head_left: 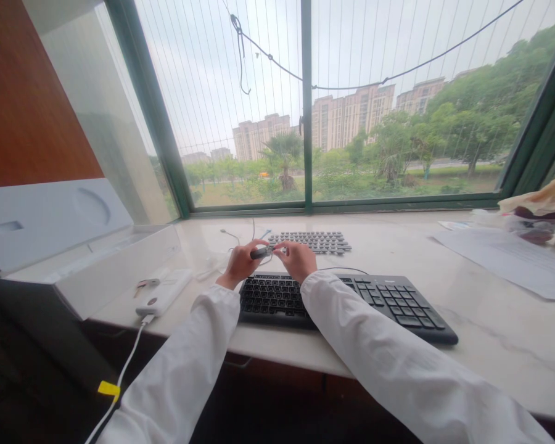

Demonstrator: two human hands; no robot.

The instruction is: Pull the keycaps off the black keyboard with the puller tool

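Observation:
My left hand (244, 264) is closed around a short dark tool (260, 253) with a lighter tip; its exact kind is too small to make out. Fingers of my right hand (298, 259) are pinched together right at that tip, and whatever they hold is too small to name. Both hands are above the back edge of a black keyboard (409, 308). On its left part the keycaps are off and the bare key sockets show, while keys are in place on the right. My right sleeve covers the middle. Behind my hands, loose keycaps (312, 240) lie in rows.
A white power bank (164, 293) with a plugged-in cable (132, 357) and keys on top lies at left. Beside it stands an open white box (97, 265). Thin cables (231, 234) lie behind my left hand. Papers (513, 256) rest at right, below the window (308, 123).

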